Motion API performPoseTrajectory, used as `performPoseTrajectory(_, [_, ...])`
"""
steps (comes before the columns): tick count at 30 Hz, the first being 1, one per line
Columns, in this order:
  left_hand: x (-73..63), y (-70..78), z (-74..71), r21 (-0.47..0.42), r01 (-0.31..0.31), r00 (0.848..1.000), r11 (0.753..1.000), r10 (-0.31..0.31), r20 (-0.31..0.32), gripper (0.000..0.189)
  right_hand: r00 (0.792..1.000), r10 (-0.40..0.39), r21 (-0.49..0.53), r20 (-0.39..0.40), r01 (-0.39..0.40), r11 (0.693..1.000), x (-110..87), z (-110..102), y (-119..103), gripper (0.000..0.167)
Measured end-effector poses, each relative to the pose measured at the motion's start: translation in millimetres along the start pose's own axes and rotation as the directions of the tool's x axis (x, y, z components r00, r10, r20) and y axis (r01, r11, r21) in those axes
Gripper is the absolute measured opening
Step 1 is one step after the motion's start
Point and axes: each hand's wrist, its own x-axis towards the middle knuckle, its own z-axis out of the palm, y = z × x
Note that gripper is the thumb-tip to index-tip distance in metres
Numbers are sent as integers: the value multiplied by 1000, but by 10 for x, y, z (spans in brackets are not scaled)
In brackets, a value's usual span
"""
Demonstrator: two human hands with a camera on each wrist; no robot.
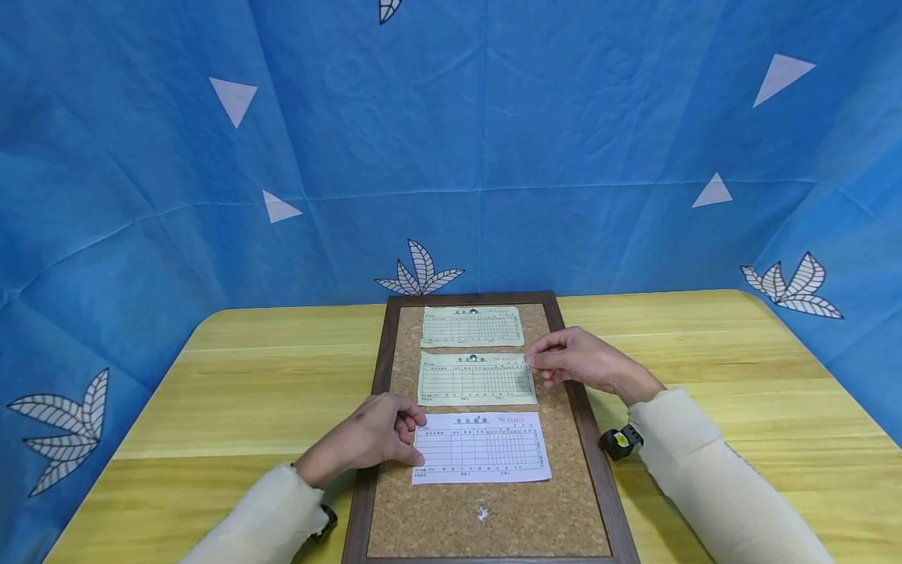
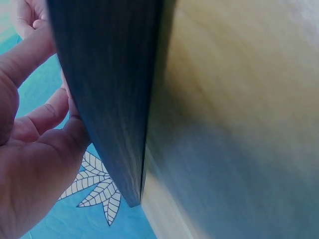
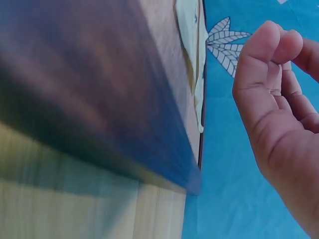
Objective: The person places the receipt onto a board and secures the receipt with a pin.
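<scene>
In the head view my left hand (image 1: 380, 432) is at the left edge of a white receipt slip (image 1: 479, 448). Its thumb and index finger lie apart, tips touching the slip's edge. In the left wrist view, the board's dark frame partly hides that hand's fingertips. My right hand (image 1: 574, 360) hovers at the right edge of the middle pale-green receipt slip (image 1: 477, 381), near its upper corner. The thumb and curled fingertips (image 3: 266, 42) meet in the right wrist view, and nothing shows between them. Above, another pale-green slip (image 1: 472, 327) lies flat.
All three slips lie on a cork board (image 1: 486, 536) with a dark wooden frame (image 1: 595, 462). A small whitish, blurred item (image 1: 482, 513) sits on the cork below them. The board rests on a yellow wooden table (image 1: 282, 368) against a blue patterned cloth (image 1: 479, 141).
</scene>
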Motion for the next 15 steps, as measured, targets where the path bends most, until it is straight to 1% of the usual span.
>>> performPoseTrajectory(7, [-4, -3, 2, -1, 1, 1000, 1000, -1, -3, 36, 999, -1, 17, 38, 0, 1000, 9, 85, -43, 26])
performPoseTrajectory(15, [2, -7, 2, -4, 5, 1000, 1000, -5, 0, 37, 999, -7, -2, 50, 7, 1000, 37, 174, -50, 23])
